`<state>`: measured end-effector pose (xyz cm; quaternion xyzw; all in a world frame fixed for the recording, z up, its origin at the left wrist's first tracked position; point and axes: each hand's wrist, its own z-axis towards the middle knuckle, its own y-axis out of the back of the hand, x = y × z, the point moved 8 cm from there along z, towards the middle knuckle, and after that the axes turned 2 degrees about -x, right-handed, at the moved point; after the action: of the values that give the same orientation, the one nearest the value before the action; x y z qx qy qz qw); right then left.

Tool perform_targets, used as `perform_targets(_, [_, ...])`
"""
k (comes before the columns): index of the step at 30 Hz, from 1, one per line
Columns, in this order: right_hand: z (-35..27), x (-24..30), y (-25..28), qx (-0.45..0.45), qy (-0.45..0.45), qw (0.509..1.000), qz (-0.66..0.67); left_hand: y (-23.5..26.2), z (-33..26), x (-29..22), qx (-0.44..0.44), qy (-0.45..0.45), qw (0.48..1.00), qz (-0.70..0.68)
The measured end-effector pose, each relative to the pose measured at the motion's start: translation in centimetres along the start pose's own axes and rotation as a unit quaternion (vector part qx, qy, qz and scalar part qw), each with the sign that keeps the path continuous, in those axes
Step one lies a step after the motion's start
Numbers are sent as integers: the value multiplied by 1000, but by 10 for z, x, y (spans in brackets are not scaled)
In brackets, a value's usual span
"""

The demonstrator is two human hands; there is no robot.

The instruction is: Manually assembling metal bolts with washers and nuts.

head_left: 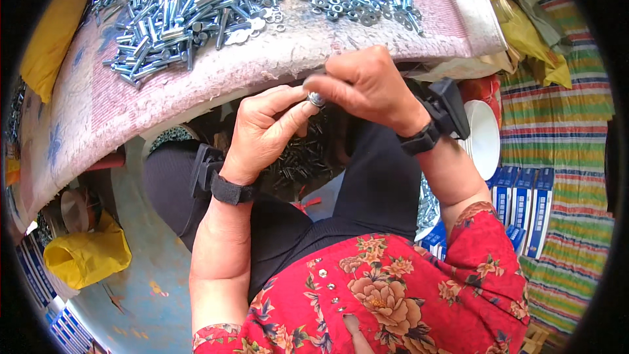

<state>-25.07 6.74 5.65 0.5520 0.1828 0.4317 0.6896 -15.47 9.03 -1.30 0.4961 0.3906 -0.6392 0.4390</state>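
Note:
My left hand pinches a small shiny metal fastener between thumb and forefinger, over my lap. It looks like a bolt with a round washer or nut at its end; the rest is hidden in my fingers. My right hand is curled closed, its thumb right against the fastener. Those fingertips are smeared by motion, and whatever they grip is hidden. Just beyond both hands is the edge of a cloth-covered work surface. On it lie a heap of silver bolts and, further right, loose washers and nuts.
Beneath my hands, between my knees, is a mass of dark fasteners. A white tub and blue-white boxes stand at right on a striped sheet. At left are a yellow bag and a container of small parts.

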Motion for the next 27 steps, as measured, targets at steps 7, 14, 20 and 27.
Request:
perform_targets(7, [8,25,7,-256,-40,927,272,3,-2,27,-65,9,994,-91])
perform_targets(14, [-16,56,15,-200,-25,921,332,22,-2,17,-105,53,970,-212])
perform_targets(20, [-6,13,0,-108,-29,961,253,9,-9,14,-10,124,973,-197])
perform_targets(27, [-43,3,-34,-35,-59,976,207,-9,-14,-5,-8,-79,976,201])
